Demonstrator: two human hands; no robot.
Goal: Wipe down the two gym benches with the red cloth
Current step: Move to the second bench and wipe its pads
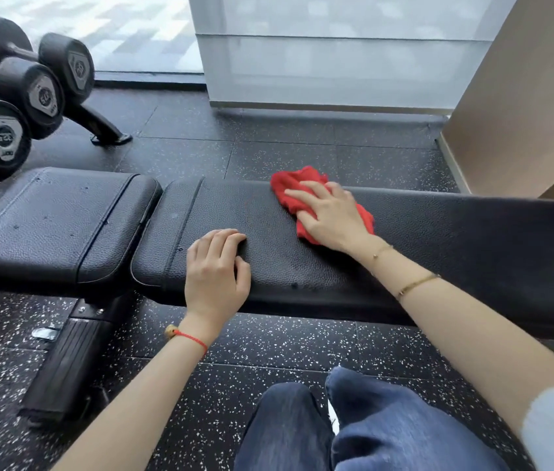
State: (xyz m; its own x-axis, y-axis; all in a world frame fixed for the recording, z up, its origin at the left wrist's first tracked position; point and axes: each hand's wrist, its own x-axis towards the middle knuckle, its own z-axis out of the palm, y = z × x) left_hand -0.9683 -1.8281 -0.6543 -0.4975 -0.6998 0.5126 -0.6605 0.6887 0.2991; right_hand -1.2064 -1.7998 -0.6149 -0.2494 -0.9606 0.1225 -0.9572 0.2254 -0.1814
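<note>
A black padded gym bench runs across the view, with a long back pad (438,239) and a separate seat pad (51,226) to its left. The red cloth (291,186) lies bunched on the long pad near its far edge. My right hand (330,217) presses flat on the cloth, fingers spread and pointing left. On the near edge of the same pad rests my left hand (216,270), its fingers bent with the tips touching the leather and nothing held in it. Only this one bench is in view.
A rack of black dumbbells (27,93) stands at the left, close to the seat pad. The bench's base (65,362) sits on the speckled rubber floor. Behind the bench are a frosted glass panel (336,62) and a tan wall (523,96) at right. My jeans-clad knees (370,426) are below.
</note>
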